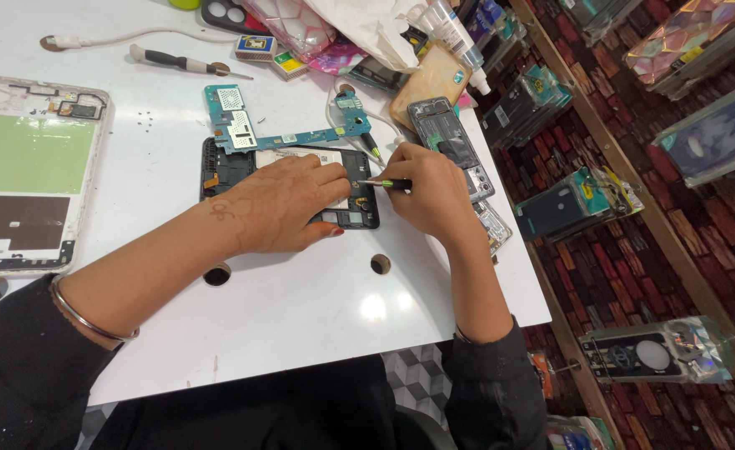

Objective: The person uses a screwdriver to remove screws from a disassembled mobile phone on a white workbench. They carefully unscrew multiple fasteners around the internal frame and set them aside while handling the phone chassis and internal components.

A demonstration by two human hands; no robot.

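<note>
The opened phone (242, 171) is pinned flat on the white table (301, 308) under the left hand (280, 204), fingers pressed together over its middle; its long axis runs left to right; a screwdriver (384, 183) is pinched in the right hand (430, 196), tip pointed left at the phone's right end; a circuit board (242, 125) is seen just behind.

My black sleeves are pushed up both forearms; a thin metal bangle (92, 321) circles my left wrist, faint henna patterning on my left hand (280, 204).
</note>
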